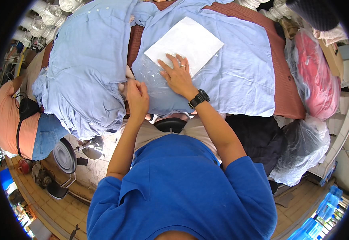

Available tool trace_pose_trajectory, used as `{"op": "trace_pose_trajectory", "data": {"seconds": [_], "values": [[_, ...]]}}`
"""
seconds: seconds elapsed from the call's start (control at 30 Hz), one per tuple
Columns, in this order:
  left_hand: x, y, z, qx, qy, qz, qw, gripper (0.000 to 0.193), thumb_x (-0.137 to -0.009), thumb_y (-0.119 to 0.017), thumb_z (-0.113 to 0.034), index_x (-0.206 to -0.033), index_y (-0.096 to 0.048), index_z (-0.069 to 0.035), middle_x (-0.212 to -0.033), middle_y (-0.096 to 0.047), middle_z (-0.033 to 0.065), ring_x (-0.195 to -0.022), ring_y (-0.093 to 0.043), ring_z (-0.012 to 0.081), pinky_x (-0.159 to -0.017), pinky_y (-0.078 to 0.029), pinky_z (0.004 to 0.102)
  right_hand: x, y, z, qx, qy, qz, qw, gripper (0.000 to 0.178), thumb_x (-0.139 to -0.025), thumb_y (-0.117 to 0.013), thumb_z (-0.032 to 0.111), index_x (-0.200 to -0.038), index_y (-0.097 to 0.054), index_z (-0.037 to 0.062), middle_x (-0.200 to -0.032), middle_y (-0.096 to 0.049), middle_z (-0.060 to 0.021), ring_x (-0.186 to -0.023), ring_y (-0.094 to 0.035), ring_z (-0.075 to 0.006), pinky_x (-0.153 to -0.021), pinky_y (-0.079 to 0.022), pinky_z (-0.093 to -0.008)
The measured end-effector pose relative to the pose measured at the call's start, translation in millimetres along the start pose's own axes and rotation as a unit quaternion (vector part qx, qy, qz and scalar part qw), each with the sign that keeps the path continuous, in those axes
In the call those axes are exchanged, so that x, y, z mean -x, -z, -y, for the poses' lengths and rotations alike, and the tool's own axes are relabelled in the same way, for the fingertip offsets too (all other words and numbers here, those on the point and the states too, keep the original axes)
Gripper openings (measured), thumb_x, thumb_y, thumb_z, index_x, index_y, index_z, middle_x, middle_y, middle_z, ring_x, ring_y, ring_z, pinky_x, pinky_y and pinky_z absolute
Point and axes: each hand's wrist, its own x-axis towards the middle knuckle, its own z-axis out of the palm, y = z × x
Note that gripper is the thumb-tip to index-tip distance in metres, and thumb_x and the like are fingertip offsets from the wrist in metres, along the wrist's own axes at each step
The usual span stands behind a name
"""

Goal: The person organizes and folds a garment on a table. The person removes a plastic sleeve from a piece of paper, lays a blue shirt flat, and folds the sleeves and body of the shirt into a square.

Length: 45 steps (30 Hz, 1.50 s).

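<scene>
A white rectangular sheet (pixel 186 42) lies at a slant on a light blue shirt (pixel 242 64) spread over the table. Clear plastic (pixel 152 74) shows along the sheet's near left side, crinkled and shiny. My right hand (pixel 178 76), with a ring and a black watch, lies flat with fingers spread across the sheet's near edge and the plastic. My left hand (pixel 137 96) is closed, fingers curled, beside the plastic and the table's near edge; what it holds, if anything, is hidden. To its left lies a thick heap of light blue shirts (pixel 88 68).
A reddish-brown cover (pixel 284 76) shows on the table. Bagged red cloth (pixel 316 74) stands at the right, with black cloth (pixel 254 140) and clear plastic (pixel 302 152) nearer. At the left are a person in an orange top (pixel 12 120) and a round stool (pixel 65 156).
</scene>
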Motion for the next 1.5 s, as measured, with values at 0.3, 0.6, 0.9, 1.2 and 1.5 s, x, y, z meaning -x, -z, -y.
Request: {"op": "trace_pose_trajectory", "data": {"seconds": [0.3,0.6,0.9,1.2,1.5], "values": [[-38.1,-8.6,-23.4,-0.020,-0.050,0.018,0.998,0.018,-0.086,-0.068,-0.009,-0.097,-0.058,0.001,-0.094,-0.061,0.0154,-0.079,-0.062,0.0287,-0.067,-0.047,0.0366,2.9,3.1,8.0,0.000,-0.002,-0.013,1.000,0.046,-0.089,-0.063,0.042,-0.132,-0.059,0.0263,-0.146,-0.038,-0.0157,-0.136,-0.028,-0.0437,-0.113,-0.016,-0.0624],[-65.5,-21.0,-0.9,-0.016,-0.075,0.038,0.996,0.019,-0.086,-0.069,-0.010,-0.076,-0.059,0.003,-0.069,-0.061,0.0162,-0.065,-0.061,0.0321,-0.061,-0.046,0.0420,9.8,9.1,10.5,0.029,-0.039,-0.026,0.998,0.047,-0.090,-0.063,0.041,-0.135,-0.056,0.0292,-0.146,-0.038,-0.0156,-0.133,-0.030,-0.0451,-0.110,-0.019,-0.0648],[-62.1,5.9,2.5,0.039,0.028,-0.034,0.998,0.017,-0.091,-0.064,-0.010,-0.082,-0.057,0.002,-0.068,-0.058,0.0115,-0.058,-0.055,0.0213,-0.058,-0.044,0.0358,13.3,5.0,2.4,0.079,-0.116,-0.070,0.988,0.048,-0.089,-0.064,0.037,-0.135,-0.057,0.0232,-0.146,-0.038,-0.0152,-0.134,-0.030,-0.0435,-0.109,-0.018,-0.0668],[-56.2,16.7,-36.0,-0.100,-0.256,-0.071,0.959,0.013,-0.090,-0.060,0.000,-0.102,-0.057,0.004,-0.090,-0.063,0.0126,-0.076,-0.062,0.0231,-0.071,-0.049,0.0344,3.8,19.3,-6.6,-0.019,-0.128,-0.130,0.983,0.015,-0.084,-0.071,0.020,-0.097,-0.074,0.0134,-0.121,-0.054,-0.0087,-0.118,-0.040,-0.0341,-0.104,-0.027,-0.0551],[-53.3,-25.4,-12.2,0.306,0.196,0.289,0.885,0.038,-0.094,-0.058,-0.005,-0.129,-0.053,0.009,-0.119,-0.062,0.0135,-0.103,-0.065,0.0232,-0.088,-0.053,0.0278,-10.5,39.8,13.4,-0.057,-0.145,-0.148,0.977,0.020,-0.085,-0.070,0.027,-0.098,-0.076,0.0124,-0.120,-0.055,-0.0091,-0.116,-0.039,-0.0349,-0.101,-0.030,-0.0511]]}}
